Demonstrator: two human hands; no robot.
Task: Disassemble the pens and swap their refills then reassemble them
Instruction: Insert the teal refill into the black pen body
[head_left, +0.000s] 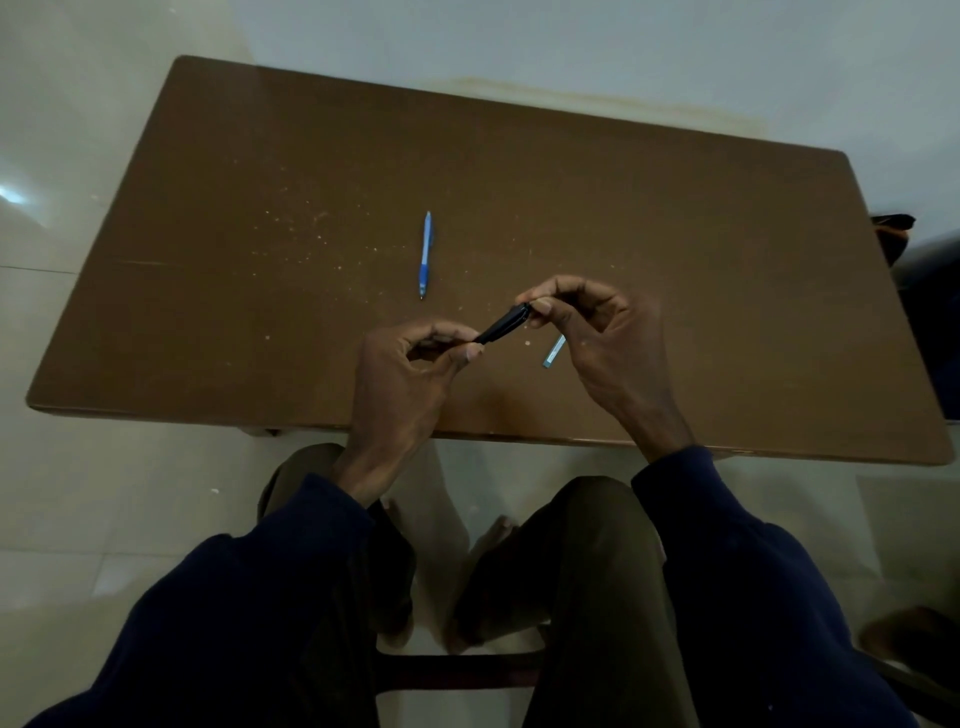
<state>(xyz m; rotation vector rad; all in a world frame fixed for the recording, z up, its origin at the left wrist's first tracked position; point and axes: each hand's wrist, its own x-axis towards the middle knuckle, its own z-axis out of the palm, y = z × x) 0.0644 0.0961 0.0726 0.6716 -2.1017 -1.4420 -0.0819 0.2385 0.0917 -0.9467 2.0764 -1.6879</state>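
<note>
Navy sleeves (249, 597) nearest. Left hand (410, 369) and right hand (602, 332), fingers curled, pinch opposite ends of black pen (501, 326) over table (208, 312). Blue pen (425, 254) lies beyond, apart. Pale slim piece (554, 352) beside right hand.

Beneath your fingers (571, 291), a brown speckled surface (675, 249) — pale glossy floor tiles (78, 493) surround it, a glare (13, 195) far to their left.

So the loose pen (425, 254) lies on the surface (675, 234) behind the left hand (400, 374). The held pen (503, 325) bridges both hands; a small part (554, 351) lies beside the right hand (608, 338).
</note>
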